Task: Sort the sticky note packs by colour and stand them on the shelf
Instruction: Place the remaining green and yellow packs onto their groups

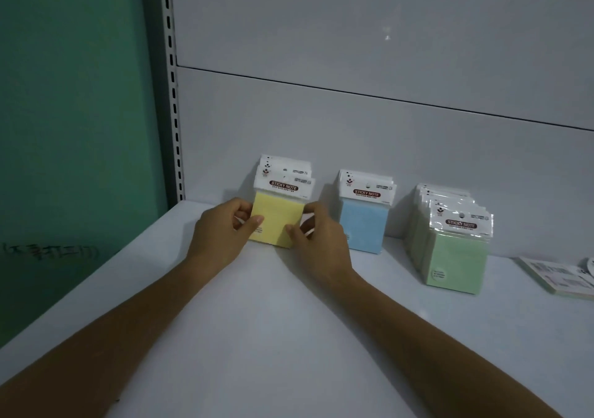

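Both hands sit close together on the flat white metal shelf [289, 337]. The left hand [221, 227] and right hand [316, 234] pinch the sides of the front yellow sticky note pack [276, 226], which stands tall against more yellow ones. Right of it stand the blue packs [364, 227], then green packs [454, 263]. One loose pack [557, 277] lies flat far right, nearer the right hand.

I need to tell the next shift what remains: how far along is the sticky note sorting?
Mostly done. Blue packs and green packs already stand in their own rows on the shelf. In hand: the left hand and right hand grip the front pack of the yellow row, squaring it up. Left: at least one pack lying flat at the far right.
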Available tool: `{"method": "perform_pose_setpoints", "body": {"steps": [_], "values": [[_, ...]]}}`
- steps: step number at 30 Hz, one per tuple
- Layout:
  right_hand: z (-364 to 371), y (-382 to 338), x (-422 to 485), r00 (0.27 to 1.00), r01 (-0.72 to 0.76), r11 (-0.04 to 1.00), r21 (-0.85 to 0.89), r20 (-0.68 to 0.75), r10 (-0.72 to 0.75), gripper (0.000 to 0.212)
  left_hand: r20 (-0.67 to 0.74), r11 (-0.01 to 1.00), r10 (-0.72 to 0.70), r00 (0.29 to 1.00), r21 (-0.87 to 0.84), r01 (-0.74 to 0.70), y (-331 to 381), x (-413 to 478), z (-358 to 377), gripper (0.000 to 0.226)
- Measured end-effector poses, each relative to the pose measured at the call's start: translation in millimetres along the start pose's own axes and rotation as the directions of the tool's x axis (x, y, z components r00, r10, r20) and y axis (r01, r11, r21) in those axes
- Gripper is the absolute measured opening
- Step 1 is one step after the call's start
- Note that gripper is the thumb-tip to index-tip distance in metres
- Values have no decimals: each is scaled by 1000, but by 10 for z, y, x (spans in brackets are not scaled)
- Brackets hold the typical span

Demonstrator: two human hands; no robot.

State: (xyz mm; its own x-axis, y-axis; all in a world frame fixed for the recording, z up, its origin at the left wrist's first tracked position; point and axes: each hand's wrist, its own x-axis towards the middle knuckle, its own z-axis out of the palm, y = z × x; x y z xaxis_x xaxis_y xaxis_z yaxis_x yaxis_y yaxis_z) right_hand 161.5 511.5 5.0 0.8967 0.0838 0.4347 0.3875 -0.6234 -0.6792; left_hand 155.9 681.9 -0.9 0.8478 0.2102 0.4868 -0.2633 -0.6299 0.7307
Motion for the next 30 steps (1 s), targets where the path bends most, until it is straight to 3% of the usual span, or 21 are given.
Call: {"method": "perform_pose_setpoints", "body": {"steps": [5, 10, 14, 22, 25, 27, 30], "values": [[75, 64, 62, 998, -58, 998, 12, 27, 58, 48, 27, 995, -103, 994, 9, 103, -85, 62, 34, 47], [104, 83, 45, 997, -32, 999, 0, 68, 32, 72, 120, 991, -14, 993, 132, -2, -88, 69, 105, 47], [105, 99, 78, 998, 18, 999, -31, 64, -16, 70, 205, 974, 42, 978, 208, -85, -85, 65, 126, 45], [127, 132, 95, 999, 31, 998, -54, 33, -29, 62, 179, 975, 70, 981, 196, -105, -84, 72, 120, 45], [137, 172, 121, 1000, -25, 999, -38, 4, 25, 67, 188, 976, 67, 980, 193, -103, -84, 75, 122, 46], [141, 179, 126, 996, -83, 996, -21, 35, 84, 72, 197, 976, 60, 979, 195, -99, -73, 69, 123, 47], [146, 184, 139, 991, -79, 997, -27, 102, 81, 63, 206, 976, 48, 977, 196, -90, -61, 67, 101, 48]]}}
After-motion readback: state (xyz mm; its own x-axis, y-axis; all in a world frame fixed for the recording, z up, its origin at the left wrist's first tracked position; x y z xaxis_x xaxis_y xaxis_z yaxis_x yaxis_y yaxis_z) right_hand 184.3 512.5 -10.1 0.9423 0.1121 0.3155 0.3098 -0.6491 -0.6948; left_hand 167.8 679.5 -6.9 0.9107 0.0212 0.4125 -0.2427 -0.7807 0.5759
